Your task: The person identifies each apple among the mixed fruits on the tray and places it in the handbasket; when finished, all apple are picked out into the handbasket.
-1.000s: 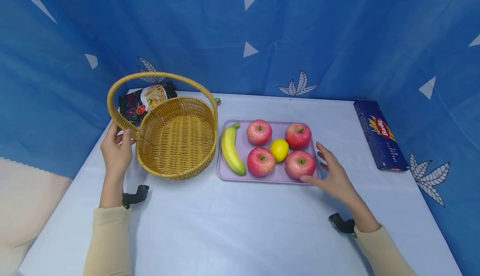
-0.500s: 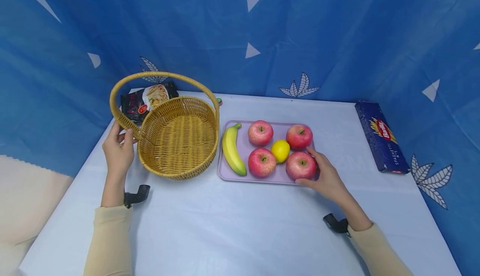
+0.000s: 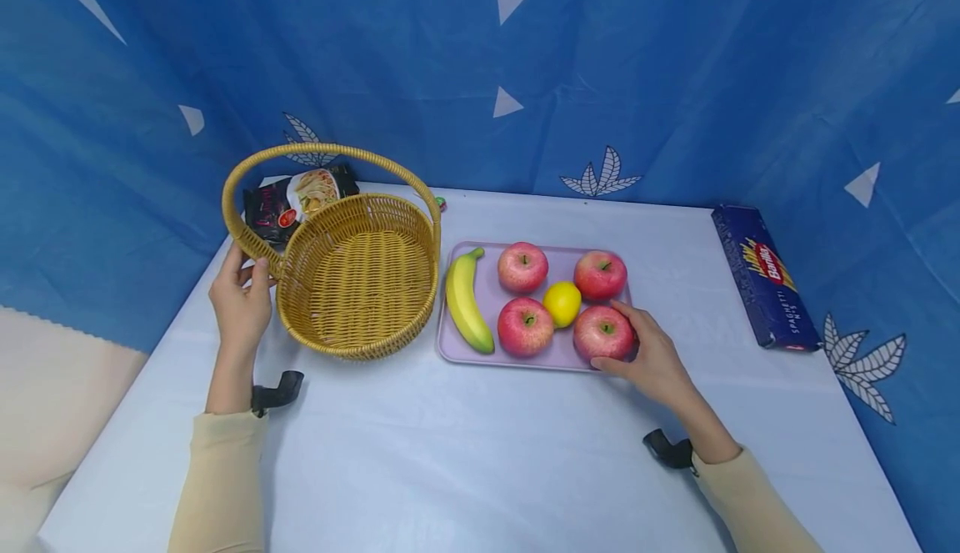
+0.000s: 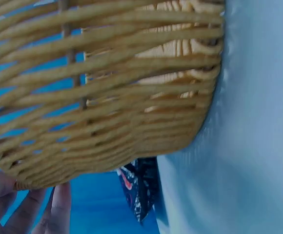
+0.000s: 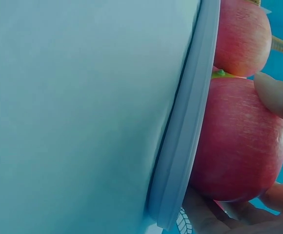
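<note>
My left hand (image 3: 242, 303) pinches the left side of a round wicker basket (image 3: 296, 319), at the foot of its tall handle. In the left wrist view the fingers (image 4: 61, 207) bend about the rim of the woven wall. My right hand (image 3: 652, 361) grips the front right apple (image 3: 602, 333), with thumb and fingers on opposite sides of it. That apple sits on a pale purple tray (image 3: 517, 364) and fills the hand in the right wrist view. Also on the tray lie a banana (image 3: 467, 303), a yellow lemon (image 3: 562, 303) and several other apples (image 3: 525, 327).
Behind the basket lies a black noodle packet (image 3: 270, 209), partly hidden. A blue spaghetti box (image 3: 765, 278) rests near the right edge of the white table (image 3: 465, 461). A small red and green item (image 3: 441, 203) sits near the back edge, before the blue curtain (image 3: 420, 61).
My right hand has moved left and closed round the front right apple. The left hand stays on the basket. The whole view has shifted slightly.
</note>
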`<state>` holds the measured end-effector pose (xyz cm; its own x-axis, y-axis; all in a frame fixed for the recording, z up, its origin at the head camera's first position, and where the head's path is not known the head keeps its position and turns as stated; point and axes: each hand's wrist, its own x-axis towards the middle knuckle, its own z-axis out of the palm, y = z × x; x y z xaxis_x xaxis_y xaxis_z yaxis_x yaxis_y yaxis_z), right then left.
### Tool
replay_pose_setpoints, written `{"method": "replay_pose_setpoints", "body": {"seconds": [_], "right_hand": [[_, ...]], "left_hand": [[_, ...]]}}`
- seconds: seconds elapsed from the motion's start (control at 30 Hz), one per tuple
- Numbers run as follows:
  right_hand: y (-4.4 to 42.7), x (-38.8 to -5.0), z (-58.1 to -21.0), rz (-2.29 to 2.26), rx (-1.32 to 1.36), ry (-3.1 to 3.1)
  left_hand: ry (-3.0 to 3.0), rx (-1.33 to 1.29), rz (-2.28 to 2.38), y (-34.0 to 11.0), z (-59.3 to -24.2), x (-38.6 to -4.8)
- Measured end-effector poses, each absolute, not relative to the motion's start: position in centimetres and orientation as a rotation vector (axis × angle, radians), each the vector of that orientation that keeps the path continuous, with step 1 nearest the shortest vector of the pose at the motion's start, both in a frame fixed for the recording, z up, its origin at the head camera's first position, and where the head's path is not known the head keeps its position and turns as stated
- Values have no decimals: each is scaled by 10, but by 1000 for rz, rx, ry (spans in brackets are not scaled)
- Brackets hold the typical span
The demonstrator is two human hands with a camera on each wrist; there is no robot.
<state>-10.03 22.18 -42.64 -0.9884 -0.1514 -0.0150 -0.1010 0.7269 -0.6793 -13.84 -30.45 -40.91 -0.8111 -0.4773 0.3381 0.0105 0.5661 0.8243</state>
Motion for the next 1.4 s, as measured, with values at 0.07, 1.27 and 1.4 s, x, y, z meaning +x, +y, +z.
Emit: {"method": "replay_pose_setpoints", "body": {"seconds": [0.07, 1.27, 1.4], "right_hand": [[221, -100, -426, -1125, -205, 2858], [134, -123, -344, -1435, -614, 2805], [106, -131, -337, -1447, -691, 2753]], "left_hand": [[-2241, 382, -1224, -304, -411, -139], [-2242, 434, -1141, -297, -427, -140], [-2250, 435, -1118, -296, -428, -140]]}}
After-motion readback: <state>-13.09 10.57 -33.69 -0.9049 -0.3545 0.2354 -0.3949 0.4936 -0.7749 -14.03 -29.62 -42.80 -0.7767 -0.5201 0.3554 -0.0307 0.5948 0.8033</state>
